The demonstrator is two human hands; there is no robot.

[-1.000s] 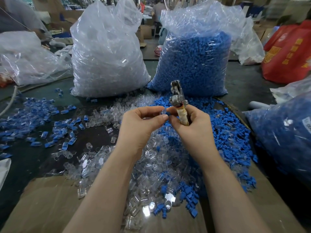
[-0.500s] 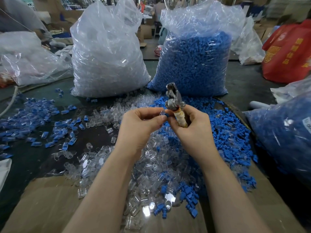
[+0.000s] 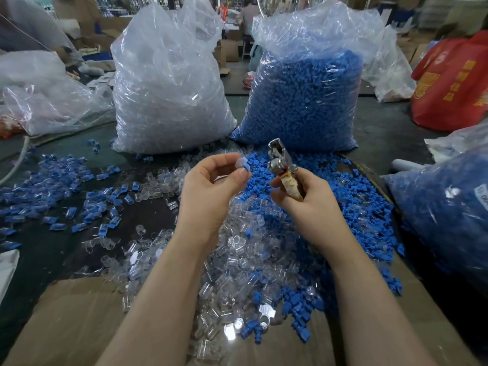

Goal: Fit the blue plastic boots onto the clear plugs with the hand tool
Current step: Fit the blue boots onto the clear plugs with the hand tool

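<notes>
From the head camera, the left hand (image 3: 211, 186) is pinching a small clear plug with a blue boot on it (image 3: 243, 165) between thumb and forefinger tips, its other fingers curling loosely beneath. The right hand (image 3: 301, 199) is gripping the hand tool (image 3: 282, 167) by its tape-wrapped handle, fingers wrapping fully round it, with the tool's metal head pointing up and away from the person. The pinched piece is sitting just beside the tool's head, with a narrow gap showing between them.

Both hands are hovering above a heap of loose clear plugs (image 3: 237, 260) spreading over the dark table (image 3: 39, 254) and onto a sheet of cardboard (image 3: 74, 318) at the near edge. A heap of loose blue boots (image 3: 351, 207) is lying to the right of that heap, mingling with it along the border. To the left, scattered blue-and-clear pieces (image 3: 52, 196) are lying over the table; blur is hiding their detail.

At the back, a clear bag of clear plugs (image 3: 169, 85) is standing just beside a clear bag of blue boots (image 3: 306, 96). Another bag with blue contents (image 3: 443, 207) is sitting at the right edge, a red bag (image 3: 454, 83) is resting behind it, and a crumpled plastic bag (image 3: 45, 96) is lying at the far left.
</notes>
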